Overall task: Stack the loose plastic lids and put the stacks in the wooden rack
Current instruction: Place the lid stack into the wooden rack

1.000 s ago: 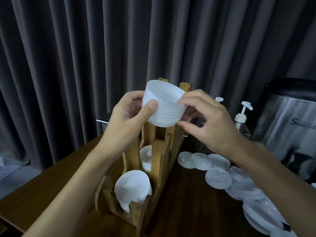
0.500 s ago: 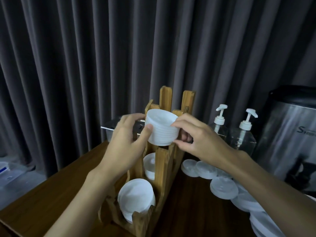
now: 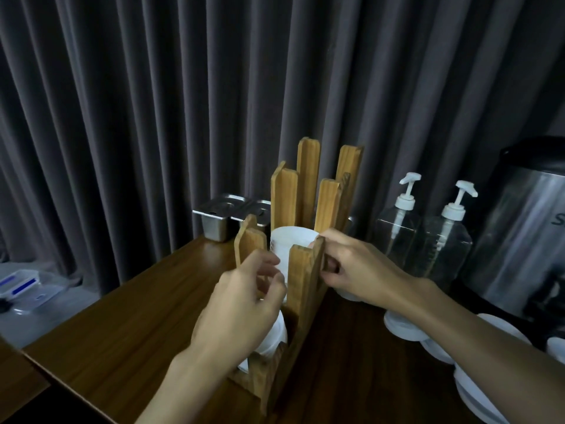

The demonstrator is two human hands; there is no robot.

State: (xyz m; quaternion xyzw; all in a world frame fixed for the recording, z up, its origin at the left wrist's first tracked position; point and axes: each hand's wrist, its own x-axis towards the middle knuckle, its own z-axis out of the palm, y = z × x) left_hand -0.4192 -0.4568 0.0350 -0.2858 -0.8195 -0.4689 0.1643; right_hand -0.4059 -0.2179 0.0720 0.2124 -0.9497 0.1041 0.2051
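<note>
— What do you have, biggest things first?

— I see a grey curtain (image 3: 183, 117) across the whole back, and under it a dark wooden table (image 3: 128, 325). At the far right stands a steel urn (image 3: 526, 240). In the middle of the table is the wooden rack (image 3: 302, 289), its slats upright.

— And the smaller things?

— Two clear pump bottles (image 3: 397, 231) stand between the rack and the urn, and steel pans (image 3: 220, 215) sit behind the rack. Loose lids (image 3: 403, 328) lie on the table by my right forearm.

— Where is the stack?

— The stack of lids (image 3: 289, 246) sits in the rack's middle slot, between the slats, its top rim showing above them. More lids (image 3: 273, 338) fill the nearer slot.

— Your hands?

— My left hand (image 3: 244, 307) has its fingertips curled on the stack's near side. My right hand (image 3: 351, 267) pinches the stack's far rim at the slat. Both grasp the stack.
</note>
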